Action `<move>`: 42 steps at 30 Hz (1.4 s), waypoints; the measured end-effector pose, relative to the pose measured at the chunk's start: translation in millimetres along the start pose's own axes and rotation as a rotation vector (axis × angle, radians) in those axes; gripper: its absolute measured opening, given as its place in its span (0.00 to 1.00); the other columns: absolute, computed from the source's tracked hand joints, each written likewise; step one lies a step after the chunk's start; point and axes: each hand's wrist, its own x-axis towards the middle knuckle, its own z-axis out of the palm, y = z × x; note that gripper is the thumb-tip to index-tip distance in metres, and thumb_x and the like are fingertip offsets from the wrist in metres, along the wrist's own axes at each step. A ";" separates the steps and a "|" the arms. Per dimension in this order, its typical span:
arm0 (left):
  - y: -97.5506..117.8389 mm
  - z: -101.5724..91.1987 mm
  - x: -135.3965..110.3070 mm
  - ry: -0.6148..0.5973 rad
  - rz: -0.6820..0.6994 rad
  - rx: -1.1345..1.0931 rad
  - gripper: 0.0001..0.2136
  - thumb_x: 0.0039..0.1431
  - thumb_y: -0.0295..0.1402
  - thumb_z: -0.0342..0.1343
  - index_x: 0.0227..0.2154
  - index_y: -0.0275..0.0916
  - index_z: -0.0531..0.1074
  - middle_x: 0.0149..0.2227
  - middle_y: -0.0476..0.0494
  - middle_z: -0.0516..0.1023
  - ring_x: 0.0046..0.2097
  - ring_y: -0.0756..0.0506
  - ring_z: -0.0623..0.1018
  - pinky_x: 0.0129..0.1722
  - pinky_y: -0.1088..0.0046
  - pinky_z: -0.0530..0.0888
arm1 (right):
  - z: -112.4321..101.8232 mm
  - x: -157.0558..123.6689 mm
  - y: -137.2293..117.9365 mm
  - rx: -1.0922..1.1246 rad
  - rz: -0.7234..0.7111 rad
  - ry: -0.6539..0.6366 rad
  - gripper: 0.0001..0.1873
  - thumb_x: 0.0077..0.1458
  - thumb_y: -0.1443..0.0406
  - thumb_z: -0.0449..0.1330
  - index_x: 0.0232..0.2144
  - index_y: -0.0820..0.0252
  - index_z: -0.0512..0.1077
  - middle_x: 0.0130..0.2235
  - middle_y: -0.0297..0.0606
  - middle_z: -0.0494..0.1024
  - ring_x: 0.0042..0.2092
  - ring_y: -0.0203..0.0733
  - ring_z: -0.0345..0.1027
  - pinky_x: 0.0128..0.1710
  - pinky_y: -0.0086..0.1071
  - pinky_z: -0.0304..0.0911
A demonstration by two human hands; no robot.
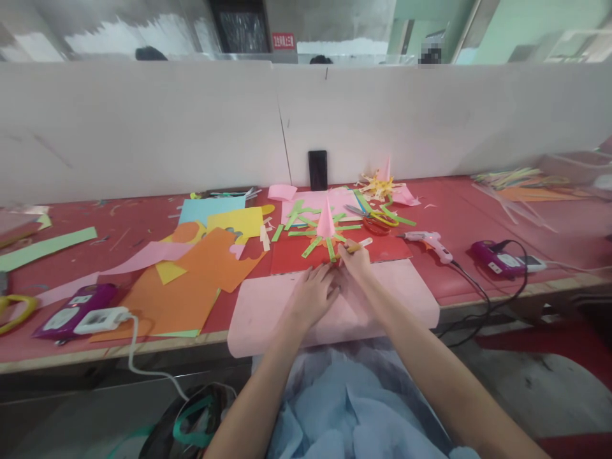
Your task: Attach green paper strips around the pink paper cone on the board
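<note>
My right hand (354, 256) grips a slim yellow pen (354, 248), its pale end pointing up to the right. The pen's lower end is near a green paper strip (332, 250) at the front of a paper craft. That craft has a pink paper cone (326, 222) standing upright, with green strips spread out around an orange base. My left hand (313, 294) rests palm down, fingers stretched, beside the right hand at the front edge of a red sheet (392, 250). Under both forearms lies a pink sheet (268, 312) that hangs over the table edge.
Behind the craft lie scissors (377, 215) and a second cone craft (382, 182). A pink glue gun (430, 243) and a purple power box (497, 260) sit right, with cables. Coloured paper (167, 299) and another purple box (76, 309) lie left. A phone (318, 170) leans on the white partition (191, 127).
</note>
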 end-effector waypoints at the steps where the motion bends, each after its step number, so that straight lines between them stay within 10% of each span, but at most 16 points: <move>1: -0.5 0.6 0.0 0.001 -0.001 0.005 0.16 0.60 0.35 0.47 0.49 0.39 0.67 0.55 0.40 0.69 0.58 0.42 0.66 0.59 0.59 0.59 | 0.1 0.5 0.4 -0.013 0.002 0.003 0.13 0.50 0.57 0.51 0.18 0.54 0.58 0.12 0.26 0.64 0.19 0.36 0.62 0.25 0.27 0.57; 42: -2.7 4.1 -0.3 0.016 0.007 0.012 0.16 0.61 0.36 0.46 0.50 0.39 0.67 0.56 0.40 0.68 0.58 0.41 0.66 0.59 0.59 0.60 | -4.1 0.9 0.7 0.024 0.011 -0.004 0.14 0.50 0.57 0.52 0.17 0.55 0.58 0.11 0.25 0.64 0.19 0.35 0.61 0.26 0.26 0.57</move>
